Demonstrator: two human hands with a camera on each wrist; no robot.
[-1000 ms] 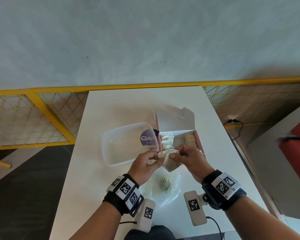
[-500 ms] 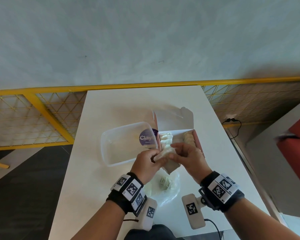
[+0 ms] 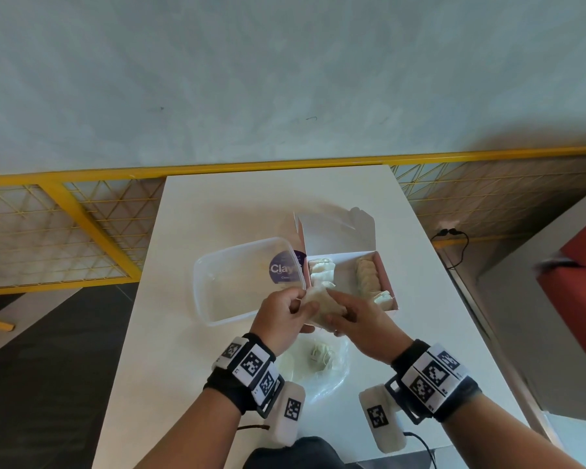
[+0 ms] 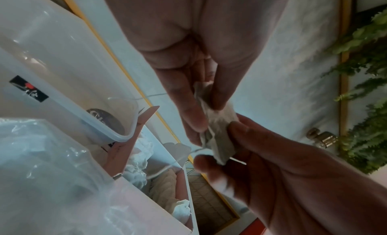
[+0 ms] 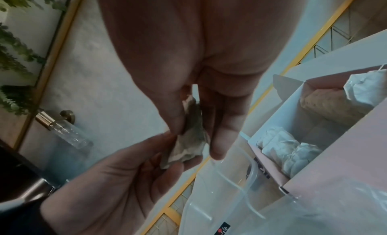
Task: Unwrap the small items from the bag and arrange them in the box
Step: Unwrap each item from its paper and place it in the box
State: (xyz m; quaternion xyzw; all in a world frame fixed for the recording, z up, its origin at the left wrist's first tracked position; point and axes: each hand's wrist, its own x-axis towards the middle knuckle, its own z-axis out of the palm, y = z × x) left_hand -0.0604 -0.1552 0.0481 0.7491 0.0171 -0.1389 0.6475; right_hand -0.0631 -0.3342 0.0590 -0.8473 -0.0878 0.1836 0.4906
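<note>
On the table [image 3: 217,204], the tub [image 3: 217,299] sits at nine o'clock of the box [image 3: 386,275]. The left hand [image 3: 281,316] pinches the sachet [image 3: 322,308] between thumb and curled fingers [image 4: 188,106]; the right hand [image 3: 362,321] clamps its other end, thumb against fingers [image 5: 222,139]. The sachet is held above the box's six o'clock edge. The bag [image 3: 322,370] lies below the hands.

Soft, even daylight fills the head view; the white counter [image 3: 217,204] is bright, with faint shadows beside the box [image 3: 383,265]. Straight lines bow toward the wide-angle edges. Both wrist views are dimmer, bluish and grainy, with near palms dark and motion-blurred fingertips.
</note>
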